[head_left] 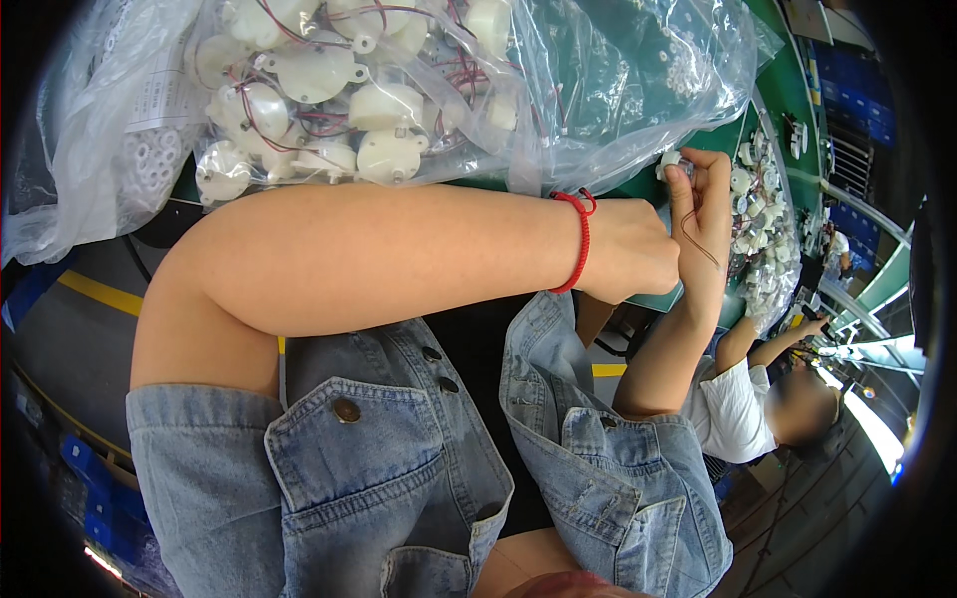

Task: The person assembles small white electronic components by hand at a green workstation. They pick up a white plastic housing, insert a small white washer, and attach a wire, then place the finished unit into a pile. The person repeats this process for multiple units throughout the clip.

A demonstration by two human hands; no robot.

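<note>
My right hand (703, 194) is closed, its thumb and fingers pinching a small white motor-like part (672, 160) at the table's near edge. Thin dark wires (698, 243) trail from around that grip down across the palm and wrist. My left forearm lies across the view, with a red braided cord (573, 242) round the wrist. Against the right wrist, my left hand (636, 244) is curled with its back showing; its fingertips are hidden, so what they hold cannot be made out. Just beyond the left arm lies a clear plastic bag (638, 110) of white geared motors (389, 154) with red and black wires.
Another bag (766, 224) of white wired parts lies right of my right hand. White rings (155, 164) fill a bag at left. The green table (788, 60) reaches away to the far right. At right, a person in a white shirt (733, 409) sits beside the table.
</note>
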